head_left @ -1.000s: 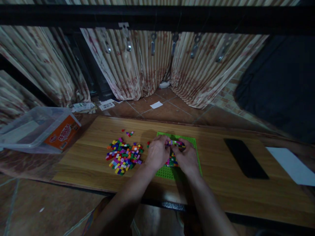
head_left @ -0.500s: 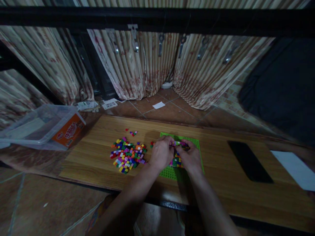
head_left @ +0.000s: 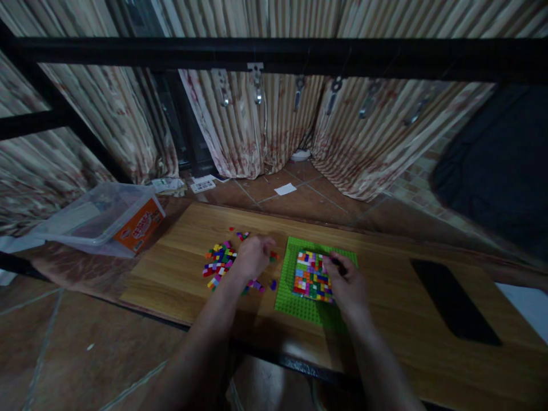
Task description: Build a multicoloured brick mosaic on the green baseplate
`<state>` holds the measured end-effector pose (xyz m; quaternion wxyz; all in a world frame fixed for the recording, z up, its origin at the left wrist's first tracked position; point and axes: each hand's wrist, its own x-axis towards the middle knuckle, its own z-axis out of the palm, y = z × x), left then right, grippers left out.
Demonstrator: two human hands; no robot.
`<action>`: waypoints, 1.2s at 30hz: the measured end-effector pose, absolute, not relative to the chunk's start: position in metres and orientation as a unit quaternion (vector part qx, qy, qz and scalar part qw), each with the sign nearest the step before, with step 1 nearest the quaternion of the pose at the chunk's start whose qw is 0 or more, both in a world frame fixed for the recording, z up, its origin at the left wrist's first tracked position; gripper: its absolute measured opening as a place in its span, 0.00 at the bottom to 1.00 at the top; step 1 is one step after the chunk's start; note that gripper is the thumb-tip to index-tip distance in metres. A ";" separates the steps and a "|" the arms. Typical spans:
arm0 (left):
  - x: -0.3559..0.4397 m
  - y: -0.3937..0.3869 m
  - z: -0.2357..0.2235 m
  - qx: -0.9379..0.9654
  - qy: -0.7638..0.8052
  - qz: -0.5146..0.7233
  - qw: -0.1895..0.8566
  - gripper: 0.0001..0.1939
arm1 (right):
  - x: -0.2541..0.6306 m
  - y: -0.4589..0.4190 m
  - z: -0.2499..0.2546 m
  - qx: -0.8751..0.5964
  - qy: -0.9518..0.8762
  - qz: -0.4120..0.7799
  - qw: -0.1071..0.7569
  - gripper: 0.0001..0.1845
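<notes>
A square of multicoloured toy bricks [head_left: 311, 277] sits on a green studded baseplate [head_left: 291, 305]. My right hand [head_left: 349, 285] is at the square's right edge, its thumb and fingers curled together; something small and dark shows between them, too dim to name. My left hand [head_left: 252, 258] is over the right part of a pile of loose toy bricks [head_left: 219, 260], to the left of the baseplate. It hides part of the pile. Its fingers point away and down, and whether they grip a brick is hidden. A purple brick [head_left: 273, 284] lies between pile and baseplate.
The wooden table [head_left: 171, 268] carries a black flat slab [head_left: 454, 299] on the right, with white paper [head_left: 524, 305] beyond it. A clear plastic bin [head_left: 103, 222] with an orange label stands at the left. Striped curtains [head_left: 274, 125] hang behind a dark bar [head_left: 274, 56].
My left hand has left the bricks on the baseplate and moved left to the loose pile. My right hand stays by the baseplate, uncovering more of the brick square. The view has shifted slightly.
</notes>
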<state>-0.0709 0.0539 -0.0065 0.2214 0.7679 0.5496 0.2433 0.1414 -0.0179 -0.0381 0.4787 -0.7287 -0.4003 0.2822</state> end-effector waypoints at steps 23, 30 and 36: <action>-0.036 0.027 -0.001 0.800 0.443 0.275 0.296 0.09 | 0.142 -0.017 -0.036 -0.738 -0.422 0.263 0.456 0.29; -0.021 0.020 -0.003 0.816 0.452 0.274 0.235 0.10 | 0.142 -0.018 -0.036 -0.731 -0.428 0.269 0.459 0.28; -0.012 0.020 -0.008 0.815 0.462 0.271 0.220 0.09 | 0.143 -0.018 -0.041 -0.715 -0.442 0.251 0.480 0.27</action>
